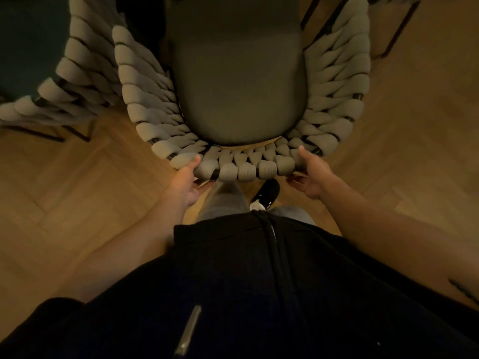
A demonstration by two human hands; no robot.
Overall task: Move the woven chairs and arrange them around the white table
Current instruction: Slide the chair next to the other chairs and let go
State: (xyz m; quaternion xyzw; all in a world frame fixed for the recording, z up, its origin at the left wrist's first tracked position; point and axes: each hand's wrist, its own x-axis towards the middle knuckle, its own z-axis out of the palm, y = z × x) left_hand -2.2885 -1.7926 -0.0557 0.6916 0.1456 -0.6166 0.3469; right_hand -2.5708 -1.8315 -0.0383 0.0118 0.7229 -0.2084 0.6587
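woven chair (241, 167) at 12 o'clock: left hand (185, 183) and right hand (311, 177) both pinching its back rim; second woven chair (77, 81) at 10 o'clock.

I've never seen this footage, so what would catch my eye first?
The woven chair, centre frame, with its thick braided back curving round a grey seat. The left hand and right hand grip the back's rim just below. A second chair stands at upper left on the wooden floor.
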